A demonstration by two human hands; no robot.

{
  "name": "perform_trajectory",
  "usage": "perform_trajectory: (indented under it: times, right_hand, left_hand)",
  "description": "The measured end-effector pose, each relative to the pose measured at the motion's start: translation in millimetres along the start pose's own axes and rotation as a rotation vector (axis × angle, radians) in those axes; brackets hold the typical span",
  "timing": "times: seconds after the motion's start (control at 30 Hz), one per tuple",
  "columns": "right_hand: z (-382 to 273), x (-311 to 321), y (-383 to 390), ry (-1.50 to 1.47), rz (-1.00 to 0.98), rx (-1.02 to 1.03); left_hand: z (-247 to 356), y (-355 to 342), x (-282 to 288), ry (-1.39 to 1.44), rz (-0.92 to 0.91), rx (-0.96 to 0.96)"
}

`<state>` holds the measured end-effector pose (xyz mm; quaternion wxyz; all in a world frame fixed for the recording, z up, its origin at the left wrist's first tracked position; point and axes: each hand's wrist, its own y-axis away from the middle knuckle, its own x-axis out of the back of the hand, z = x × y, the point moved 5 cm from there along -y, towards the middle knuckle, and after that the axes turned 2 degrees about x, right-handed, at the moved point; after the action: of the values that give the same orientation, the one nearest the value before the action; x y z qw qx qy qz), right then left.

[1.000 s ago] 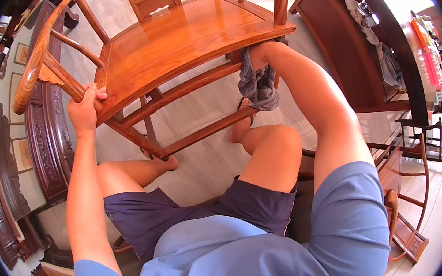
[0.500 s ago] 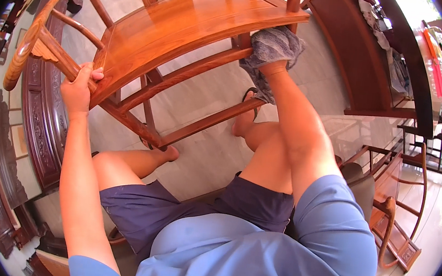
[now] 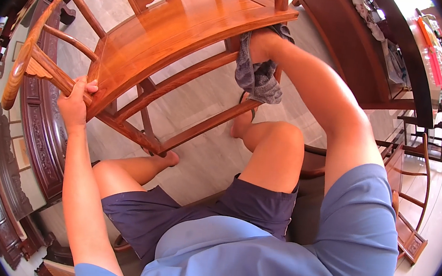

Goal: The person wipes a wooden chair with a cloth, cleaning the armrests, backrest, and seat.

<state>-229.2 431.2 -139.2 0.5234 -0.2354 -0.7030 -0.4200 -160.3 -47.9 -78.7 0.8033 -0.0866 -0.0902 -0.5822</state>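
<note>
In front of me stands a polished wooden armchair (image 3: 173,30), its seat facing up and its front stretchers toward my legs. My left hand (image 3: 77,100) is closed around the arm post at the seat's left front corner. Under the seat's right front corner, my right hand (image 3: 263,46) is at the front leg with a grey cloth (image 3: 262,80). The cloth is bunched around the hand and hangs down beside the leg. Most of the right hand's fingers are hidden by the cloth and the chair.
A dark carved cabinet (image 3: 45,119) stands along the left. To the right is a dark wooden piece of furniture (image 3: 334,37) with cloths and odds and ends on it. Another wooden chair (image 3: 412,212) is at the lower right. My feet flank the chair's lower stretcher (image 3: 206,125).
My right hand has turned and moved slightly left and up, its elbow swinging out to the right. The cloth now hangs lower below the hand. My left hand keeps its hold.
</note>
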Motion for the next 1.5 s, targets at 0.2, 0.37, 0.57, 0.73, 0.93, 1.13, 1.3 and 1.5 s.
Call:
perform_trajectory:
  times: [0.2,0.37,0.57,0.73,0.93,1.13,1.3,1.5]
  right_hand:
    - [22.0,-42.7,26.1,0.181,0.836,-0.141]
    - [-41.9,26.1,43.5,0.157,0.547,-0.458]
    - [-8.5,8.5,84.6,0.185,0.761,0.034]
    - [-24.2,29.7,54.0,0.299,0.419,-0.319]
    - [8.9,14.6,8.7,0.260,0.263,0.005]
    - [17.3,6.1,-7.7,0.255,-0.127,-0.011]
    - [58.0,-31.9,36.7,0.292,0.745,-0.028]
    - [-20.4,3.2,43.1,0.215,0.800,-0.292]
  left_hand:
    - [11.2,-2.6,-21.6,0.005,-0.023,-0.025]
    - [-2.3,-7.1,-2.1,0.053,-0.003,-0.019]
    - [5.8,-3.5,-13.2,0.032,-0.007,-0.012]
    - [-4.5,-7.2,-0.4,0.067,0.005,0.001]
    - [-5.4,-8.3,-0.4,0.013,0.003,0.011]
    - [-3.1,-10.4,-7.5,0.027,-0.002,-0.007]
    - [2.2,-10.9,-31.9,0.084,-0.044,-0.005]
    - [3.1,4.8,-3.9,-0.007,0.016,-0.006]
